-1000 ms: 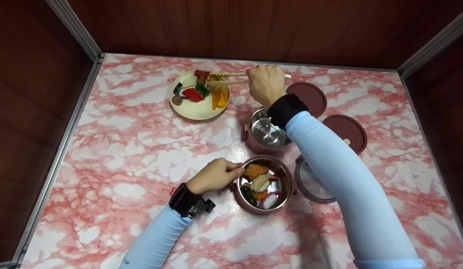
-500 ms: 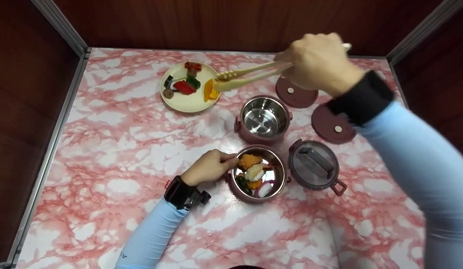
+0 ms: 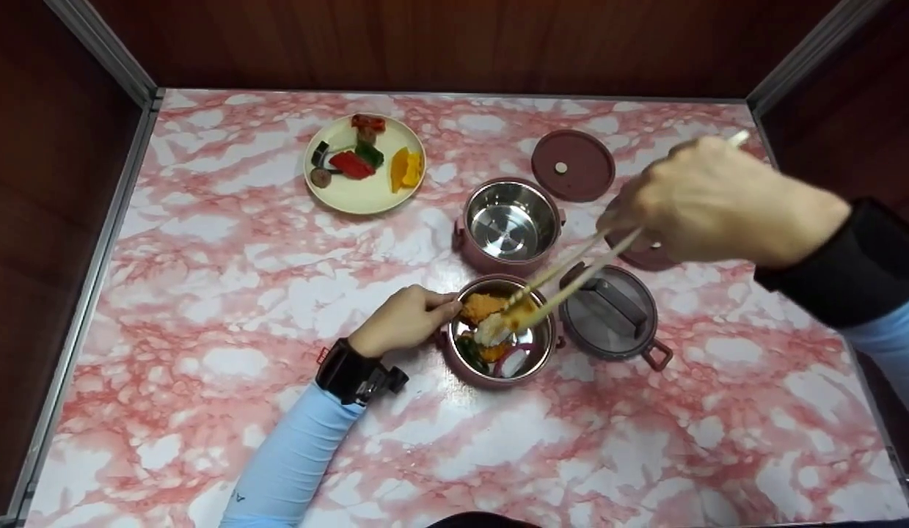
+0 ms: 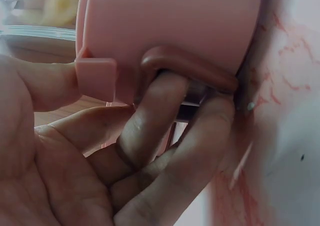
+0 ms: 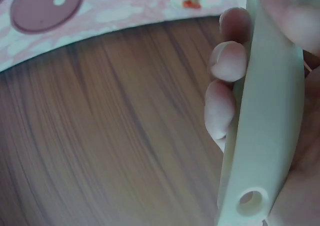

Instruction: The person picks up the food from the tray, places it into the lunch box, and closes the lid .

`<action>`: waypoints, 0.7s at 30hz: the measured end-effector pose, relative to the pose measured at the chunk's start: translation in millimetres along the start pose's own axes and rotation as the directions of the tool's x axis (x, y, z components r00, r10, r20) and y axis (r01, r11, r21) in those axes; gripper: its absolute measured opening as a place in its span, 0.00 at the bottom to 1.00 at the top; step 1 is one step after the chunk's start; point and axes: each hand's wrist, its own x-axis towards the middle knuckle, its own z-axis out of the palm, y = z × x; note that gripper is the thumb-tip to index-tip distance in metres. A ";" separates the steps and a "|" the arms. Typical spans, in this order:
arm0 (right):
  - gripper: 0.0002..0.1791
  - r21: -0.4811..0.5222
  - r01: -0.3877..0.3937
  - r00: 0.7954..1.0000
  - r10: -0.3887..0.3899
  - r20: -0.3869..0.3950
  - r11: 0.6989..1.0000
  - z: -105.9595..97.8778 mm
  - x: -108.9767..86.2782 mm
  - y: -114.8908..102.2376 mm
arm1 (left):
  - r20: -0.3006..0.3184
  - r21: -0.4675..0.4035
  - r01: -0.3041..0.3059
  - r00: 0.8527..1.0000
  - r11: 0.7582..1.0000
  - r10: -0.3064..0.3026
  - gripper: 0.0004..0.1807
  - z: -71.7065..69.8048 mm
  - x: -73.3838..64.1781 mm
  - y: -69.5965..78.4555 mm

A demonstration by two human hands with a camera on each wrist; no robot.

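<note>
My left hand (image 3: 399,323) steadies a pink lunch pot (image 4: 170,21) at its left side. In the left wrist view, two fingers hook through the brown side handle (image 4: 192,68) and the thumb touches the tab by the rim. My right hand (image 3: 707,202) grips pale cream tongs (image 5: 270,116), fingers wrapped around the arms. Their tips reach down into the pot and pinch a yellow food piece (image 3: 520,314) with brown spots. Inside the pot lie an orange breaded piece (image 3: 485,306), a whitish lump (image 3: 489,332), green slices and a purple-edged onion slice (image 3: 513,361).
Behind the pot stands a second steel-lined pot (image 3: 491,262), empty. A cream plate (image 3: 359,203) of vegetable pieces sits at the back left. To the right are a maroon lid (image 3: 586,158), another partly hidden by my right hand, and a grey lid (image 3: 608,339) with a handle.
My right hand has swung the tongs from the plate, up and right, then down into the near pot with the yellow piece. My left hand stays on the pot. The view has shifted slightly.
</note>
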 end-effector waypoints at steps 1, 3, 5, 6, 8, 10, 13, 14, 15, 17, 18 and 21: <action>0.10 -0.006 0.035 0.999 -0.035 -0.021 0.999 5.0 -0.7 -2.5 | -0.001 -0.001 0.000 1.000 1.000 0.000 0.17 0.0 0.1 0.0; 0.11 -0.036 0.092 0.993 -0.095 -0.068 0.995 14.8 -1.2 -6.6 | -0.004 0.005 -0.006 1.000 1.000 0.006 0.17 0.0 0.1 -0.1; 0.14 -0.062 0.117 0.987 -0.123 -0.099 0.991 23.0 -0.8 -9.4 | -0.005 0.008 -0.009 1.000 1.000 0.009 0.17 0.1 -0.3 -0.2; 0.15 -0.071 0.129 0.984 -0.136 -0.114 0.989 26.6 -0.1 -10.4 | -0.006 0.009 -0.011 1.000 1.000 0.011 0.17 0.1 -0.7 0.0; 0.16 -0.082 0.138 0.982 -0.147 -0.114 0.987 32.0 1.7 -11.7 | -0.008 0.008 -0.012 1.000 1.000 0.012 0.17 -0.2 -1.2 0.3; 0.17 -0.091 0.147 0.981 -0.157 -0.115 0.985 35.9 3.7 -12.3 | -0.008 0.007 -0.011 1.000 1.000 0.011 0.17 -0.2 -1.6 0.7; 0.16 -0.096 0.151 0.981 -0.161 -0.105 0.984 39.5 5.6 -12.5 | -0.007 0.006 -0.010 1.000 1.000 0.010 0.17 0.0 -1.2 1.1; 0.16 -0.097 0.148 0.983 -0.157 -0.098 0.984 40.1 5.9 -12.4 | -0.008 0.006 -0.010 1.000 1.000 0.010 0.17 0.0 -1.0 1.2; 0.16 -0.096 0.144 0.984 -0.153 -0.091 0.985 40.6 5.9 -12.2 | -0.007 0.005 -0.007 1.000 1.000 0.007 0.17 0.1 -0.8 1.1; 0.15 -0.094 0.130 0.989 -0.136 -0.063 0.987 40.8 5.5 -11.6 | -0.007 0.000 -0.005 1.000 1.000 0.005 0.18 0.1 -0.2 0.9; 0.16 -0.091 0.121 0.991 -0.126 -0.048 0.988 40.6 5.0 -11.2 | -0.006 0.001 -0.005 1.000 1.000 0.005 0.18 0.0 -0.1 0.9; 0.16 -0.090 0.100 0.995 -0.101 -0.007 0.991 38.7 3.3 -10.6 | -0.005 0.002 -0.010 1.000 1.000 0.010 0.19 -0.2 -0.1 0.2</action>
